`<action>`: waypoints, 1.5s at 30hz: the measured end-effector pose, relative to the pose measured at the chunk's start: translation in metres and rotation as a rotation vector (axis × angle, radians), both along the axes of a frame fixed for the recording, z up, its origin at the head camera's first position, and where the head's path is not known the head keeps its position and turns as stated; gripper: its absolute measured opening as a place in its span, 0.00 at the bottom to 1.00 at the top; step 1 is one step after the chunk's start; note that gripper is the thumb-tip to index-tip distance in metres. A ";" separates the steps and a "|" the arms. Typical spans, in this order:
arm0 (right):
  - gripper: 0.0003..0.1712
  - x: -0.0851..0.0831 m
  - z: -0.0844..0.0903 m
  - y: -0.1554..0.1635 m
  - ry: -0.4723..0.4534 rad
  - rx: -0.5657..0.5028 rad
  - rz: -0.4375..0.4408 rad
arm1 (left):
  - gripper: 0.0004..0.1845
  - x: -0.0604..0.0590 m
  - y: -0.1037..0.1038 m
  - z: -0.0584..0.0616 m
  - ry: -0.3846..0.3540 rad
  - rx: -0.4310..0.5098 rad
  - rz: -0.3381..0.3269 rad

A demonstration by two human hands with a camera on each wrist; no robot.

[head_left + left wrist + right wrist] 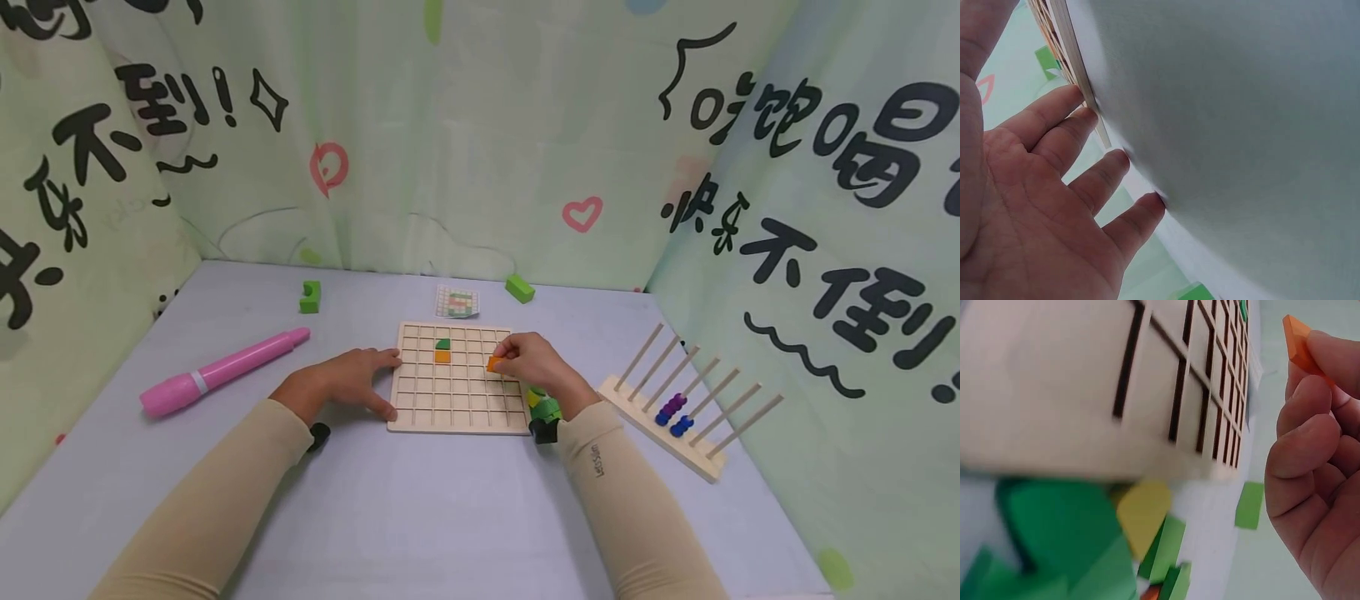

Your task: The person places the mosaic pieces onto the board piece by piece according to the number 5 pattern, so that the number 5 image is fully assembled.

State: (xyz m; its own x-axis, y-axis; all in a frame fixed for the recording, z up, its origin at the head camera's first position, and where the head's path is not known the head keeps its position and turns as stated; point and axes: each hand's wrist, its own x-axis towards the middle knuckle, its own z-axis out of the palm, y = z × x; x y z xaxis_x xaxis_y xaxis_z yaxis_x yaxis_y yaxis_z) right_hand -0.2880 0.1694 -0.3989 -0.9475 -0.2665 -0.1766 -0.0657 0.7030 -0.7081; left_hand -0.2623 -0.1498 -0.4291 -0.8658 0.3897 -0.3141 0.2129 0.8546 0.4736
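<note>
A wooden grid board (450, 398) lies flat on the table. Along its left edge rests my left hand (341, 382), thumb and fingers spread; the left wrist view shows fingertips against the board's rim (1075, 62). Over the right part of the board, my right hand (536, 365) pinches an orange tile (1300, 347) between thumb and fingers. Another orange tile (442, 357) sits in a cell, and directly above it is a green piece (443, 343). Beside the board's right edge is a pile of green and yellow pieces (546, 407), partly hidden by the right wrist.
Behind the board lies a small patterned card (457, 302). Two green blocks, one notched (310, 297) and one plain (519, 288), stand at the back. A pink pen-shaped object (225, 372) is at left; a wooden peg rack (667, 435) with purple and blue beads stands at right.
</note>
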 end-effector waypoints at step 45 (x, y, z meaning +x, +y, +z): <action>0.02 -0.019 -0.014 -0.091 0.059 0.350 0.135 | 0.55 -0.002 -0.003 0.003 0.015 -0.002 -0.045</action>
State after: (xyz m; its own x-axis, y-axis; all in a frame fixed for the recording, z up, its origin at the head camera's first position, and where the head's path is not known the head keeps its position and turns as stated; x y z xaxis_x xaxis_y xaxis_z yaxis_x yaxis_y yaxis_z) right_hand -0.3066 0.0784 -0.4129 -0.9193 -0.3226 -0.2256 -0.2074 0.8840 -0.4190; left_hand -0.2643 -0.1531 -0.4259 -0.8517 0.4282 -0.3021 0.2584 0.8447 0.4688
